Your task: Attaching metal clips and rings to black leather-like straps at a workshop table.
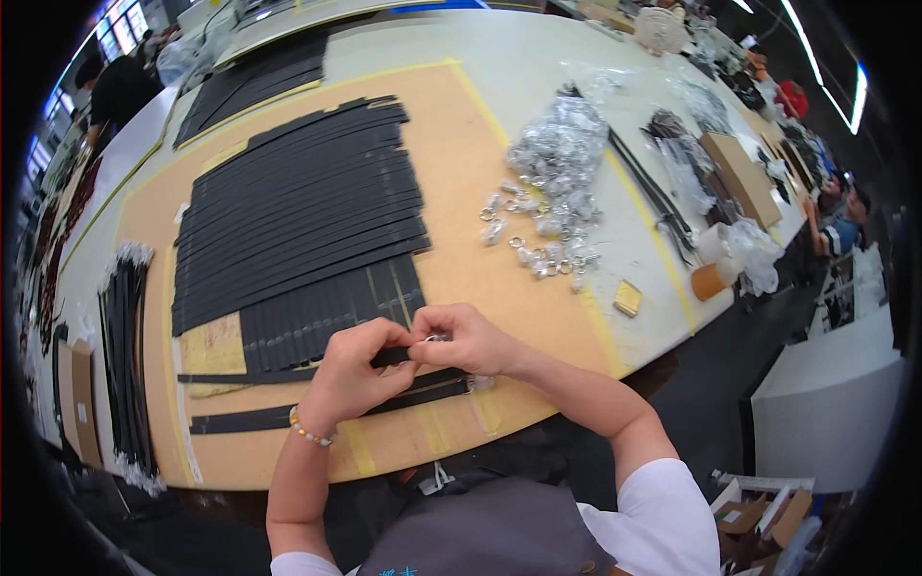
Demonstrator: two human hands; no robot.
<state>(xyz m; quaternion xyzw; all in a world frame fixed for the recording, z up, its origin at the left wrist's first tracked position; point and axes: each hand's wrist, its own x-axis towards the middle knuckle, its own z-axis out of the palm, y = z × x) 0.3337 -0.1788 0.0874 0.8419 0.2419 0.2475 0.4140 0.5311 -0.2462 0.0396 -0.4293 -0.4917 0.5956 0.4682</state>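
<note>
Strap (389, 357), black, a stretch showing between the hands above the near side of the tan board (538, 307): the left hand (351, 370) pinches it, while the right hand (471, 344) grasps a small metallic fitting (437, 337) just beside it; from where I stand, I cannot tell whether they touch. Beyond lie rows of black strips (298, 211), with a heap of plastic-wrapped fittings (557, 158) to the right.

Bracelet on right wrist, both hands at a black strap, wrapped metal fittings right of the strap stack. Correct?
Wrong wrist: the head view shows the bracelet on the left one. Left hand and right hand are at a black strap; wrapped metal fittings lie right of the strap stack.
</note>
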